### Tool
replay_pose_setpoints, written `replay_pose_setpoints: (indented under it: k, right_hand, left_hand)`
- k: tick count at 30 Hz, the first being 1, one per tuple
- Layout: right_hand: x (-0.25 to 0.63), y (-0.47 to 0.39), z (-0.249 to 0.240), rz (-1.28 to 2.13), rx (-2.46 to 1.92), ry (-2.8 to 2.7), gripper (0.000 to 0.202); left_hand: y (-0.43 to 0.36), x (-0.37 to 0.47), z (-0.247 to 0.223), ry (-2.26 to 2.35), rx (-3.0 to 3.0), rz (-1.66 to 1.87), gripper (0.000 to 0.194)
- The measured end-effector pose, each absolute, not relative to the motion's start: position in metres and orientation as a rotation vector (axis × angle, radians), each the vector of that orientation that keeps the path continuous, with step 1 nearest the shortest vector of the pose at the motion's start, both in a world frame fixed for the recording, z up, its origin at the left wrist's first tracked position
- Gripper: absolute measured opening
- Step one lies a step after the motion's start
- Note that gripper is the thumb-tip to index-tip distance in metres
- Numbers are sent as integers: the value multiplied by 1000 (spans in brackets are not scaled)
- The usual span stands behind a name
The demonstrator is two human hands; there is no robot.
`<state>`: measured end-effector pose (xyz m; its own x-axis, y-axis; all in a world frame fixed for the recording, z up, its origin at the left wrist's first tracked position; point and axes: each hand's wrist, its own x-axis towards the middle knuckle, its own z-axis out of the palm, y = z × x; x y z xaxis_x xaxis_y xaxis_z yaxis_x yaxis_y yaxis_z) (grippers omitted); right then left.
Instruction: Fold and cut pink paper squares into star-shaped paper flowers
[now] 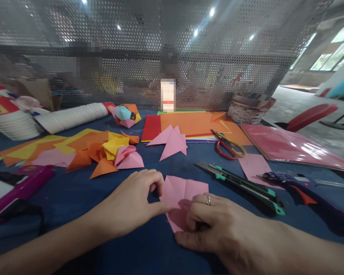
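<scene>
Along the left of the dark blue tabletop [83, 196]: an upright stack of white paper cups with red bands [14, 122], and nearer, a magenta-and-white object with black parts [40, 181], cut by the frame. Next, a stack of white paper cups lying on its side [74, 118], with a spread of folded orange, yellow and pink paper pieces [88, 141] in front. Left hand [134, 202] at the left edge of a creased square of pink paper [174, 189], thumb touching it, fingers curled; cannot tell if the edge is pinched. The square lies front and centre, between the hands. Behind it, a folded, pointed pink paper piece [172, 141] against a pile of coloured sheets [189, 124]. Right hand [220, 221], ringed, covers the square's lower right, fingers bent onto it, thumb by the near corner; pinch or press, cannot tell. Farther right: scissors with red and yellow handles [226, 152], a green-and-black utility cutter [243, 187], a dark blue glue gun with an orange trigger [312, 200].
</scene>
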<state>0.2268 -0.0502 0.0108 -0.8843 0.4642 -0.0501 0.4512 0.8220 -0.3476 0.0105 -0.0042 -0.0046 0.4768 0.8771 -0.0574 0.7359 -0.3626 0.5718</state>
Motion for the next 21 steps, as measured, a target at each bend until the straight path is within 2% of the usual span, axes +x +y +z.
replay_pose_setpoints:
  k: [15,18,21]
  right_hand:
    - [227,-50,9,524,-727,-2970,45]
    - [228,-47,10,563,-688,-2984,43]
    - [229,-45,10,613,-635,-2975,42]
  left_hand:
    - [1,2,-4,1256,2206,317,10]
    - [-3,2,-6,1212,2323,472,10]
    - [-11,3,-7,974,2479,705,13]
